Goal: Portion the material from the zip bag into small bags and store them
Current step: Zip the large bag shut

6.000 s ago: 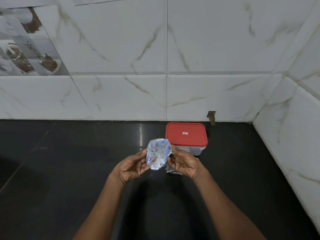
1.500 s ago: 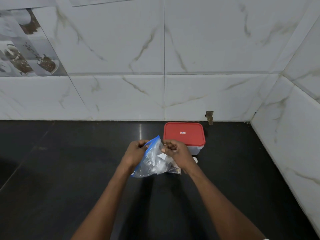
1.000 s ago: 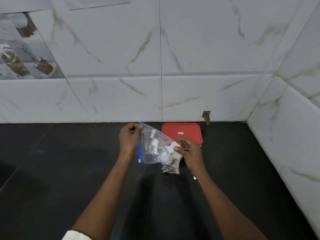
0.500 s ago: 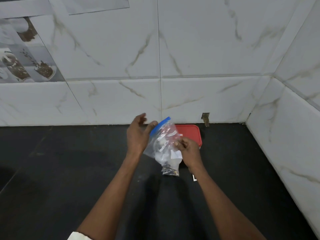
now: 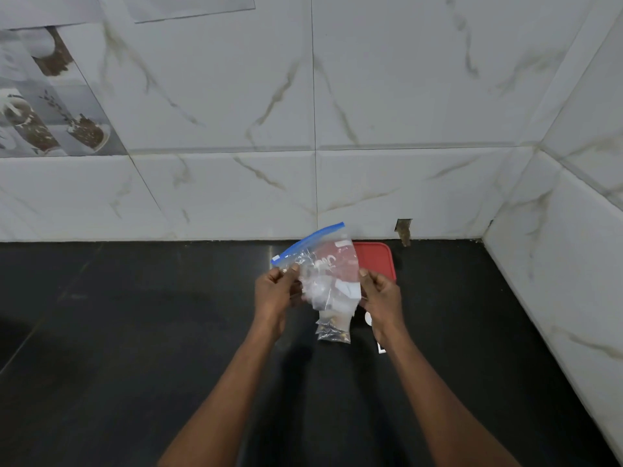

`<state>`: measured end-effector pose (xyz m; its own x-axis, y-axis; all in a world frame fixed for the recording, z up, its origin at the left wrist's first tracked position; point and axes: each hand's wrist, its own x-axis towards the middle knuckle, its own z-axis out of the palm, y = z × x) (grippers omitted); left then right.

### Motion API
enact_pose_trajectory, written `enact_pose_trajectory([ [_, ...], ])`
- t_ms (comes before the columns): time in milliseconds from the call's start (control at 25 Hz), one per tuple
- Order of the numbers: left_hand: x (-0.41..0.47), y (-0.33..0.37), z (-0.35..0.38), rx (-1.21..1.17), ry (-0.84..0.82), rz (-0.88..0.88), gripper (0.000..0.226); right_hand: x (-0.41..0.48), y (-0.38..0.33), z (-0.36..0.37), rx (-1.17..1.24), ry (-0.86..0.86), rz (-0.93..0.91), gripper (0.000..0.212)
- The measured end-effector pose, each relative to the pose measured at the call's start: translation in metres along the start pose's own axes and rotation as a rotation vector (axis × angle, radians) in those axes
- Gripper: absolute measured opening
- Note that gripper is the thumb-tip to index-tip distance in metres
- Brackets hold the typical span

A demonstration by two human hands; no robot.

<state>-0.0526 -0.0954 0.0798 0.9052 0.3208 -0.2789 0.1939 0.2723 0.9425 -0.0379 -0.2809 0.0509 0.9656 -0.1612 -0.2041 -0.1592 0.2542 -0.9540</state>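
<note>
A clear zip bag [image 5: 328,271] with a blue zip strip is held up above the black counter [image 5: 135,332], its strip slanting up to the right. My left hand [image 5: 274,294] pinches its left edge just under the strip. My right hand [image 5: 381,298] grips its right edge. Small clear bags and white pieces show inside it. A small clear bag [image 5: 332,330] holding brown material lies on the counter just below the zip bag.
A container with a red lid [image 5: 379,261] stands against the back wall, partly hidden behind the zip bag. Small white bits [image 5: 368,319] lie by my right wrist. White marble tile walls close the back and the right side.
The zip bag has been turned and spread wider. My left hand, open half a second ago, now pinches its left edge; my right hand has shifted right along the bag.
</note>
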Motion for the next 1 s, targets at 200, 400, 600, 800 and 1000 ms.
enact_pose_trajectory([
  [200,0.005,0.011,0.021,-0.049,0.240,0.064,0.020,-0.045,0.018,0.012,-0.364,0.190,-0.289,0.020],
  [400,0.000,0.007,0.037,0.062,0.376,0.143,0.017,-0.059,0.014,0.043,0.108,0.084,-0.020,0.011],
  [600,-0.016,0.007,0.043,0.064,0.323,0.198,0.014,-0.042,0.011,0.045,0.117,0.124,0.006,0.013],
  [800,-0.001,0.034,0.017,-0.020,0.349,0.204,0.023,-0.026,0.018,0.007,-0.147,0.073,-0.095,0.014],
  [1000,-0.006,0.024,0.018,-0.058,0.303,0.171,0.023,-0.030,0.019,0.013,0.119,0.201,0.000,0.008],
])
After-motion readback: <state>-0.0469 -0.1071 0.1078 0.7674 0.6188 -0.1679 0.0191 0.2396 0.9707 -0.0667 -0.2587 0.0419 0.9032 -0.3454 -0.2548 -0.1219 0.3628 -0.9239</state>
